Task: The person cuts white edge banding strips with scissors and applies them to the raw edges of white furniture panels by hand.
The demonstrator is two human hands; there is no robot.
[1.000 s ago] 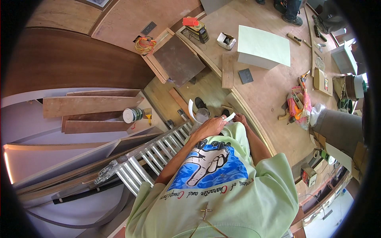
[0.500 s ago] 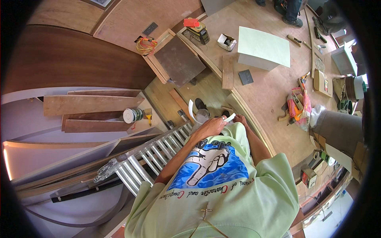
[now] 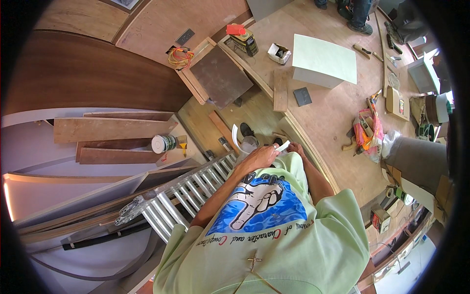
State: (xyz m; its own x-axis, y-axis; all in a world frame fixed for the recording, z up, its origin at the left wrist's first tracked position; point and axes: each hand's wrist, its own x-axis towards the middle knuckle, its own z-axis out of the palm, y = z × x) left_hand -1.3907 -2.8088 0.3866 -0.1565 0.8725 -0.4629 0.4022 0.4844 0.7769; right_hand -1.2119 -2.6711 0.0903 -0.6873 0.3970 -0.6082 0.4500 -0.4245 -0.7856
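Note:
A narrow, bendy white strip [image 3: 235, 134] curls up beyond my left hand, and a second white stretch shows between my two hands; whether they are one piece is hidden. My left hand [image 3: 263, 157] is closed on the strip in front of my shirt's hem. My right hand [image 3: 295, 148] is beside it, fingers closed at the strip's right end, its fingertips partly hidden. Just beyond my left hand is a pale translucent container [image 3: 249, 143], partly covered.
An aluminium ladder [image 3: 188, 188] leans at my left, near planks [image 3: 115, 131], a can [image 3: 163, 143] and a brush [image 3: 182, 142]. To the right, a wooden platform [image 3: 338, 122] bears a white box-like panel [image 3: 325, 59] and a bag of tools [image 3: 367, 132]. Another person's legs [image 3: 361, 17] stand far right.
Almost nothing differs. My hands stay together at the strip, and its stretch between them has tilted very slightly.

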